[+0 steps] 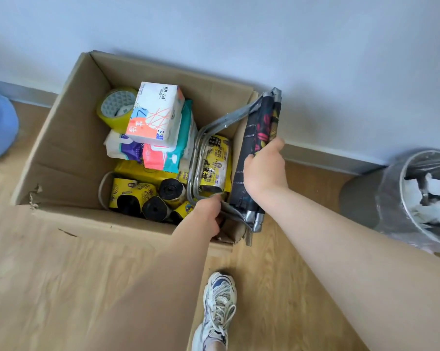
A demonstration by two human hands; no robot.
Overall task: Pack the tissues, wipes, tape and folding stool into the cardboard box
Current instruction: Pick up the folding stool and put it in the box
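In the box [62,138], tape [116,106] and tissues [155,112] sit left; the stool [254,153] stands folded at the right wall, long axis near to far. The left hand [208,214] grips its frame, the right hand [263,165] its fabric, pushing downward next.

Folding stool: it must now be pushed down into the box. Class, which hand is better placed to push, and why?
Probably the right hand: it grips the folding stool high on its fabric seat, above the cardboard box. The left hand holds the lower frame.
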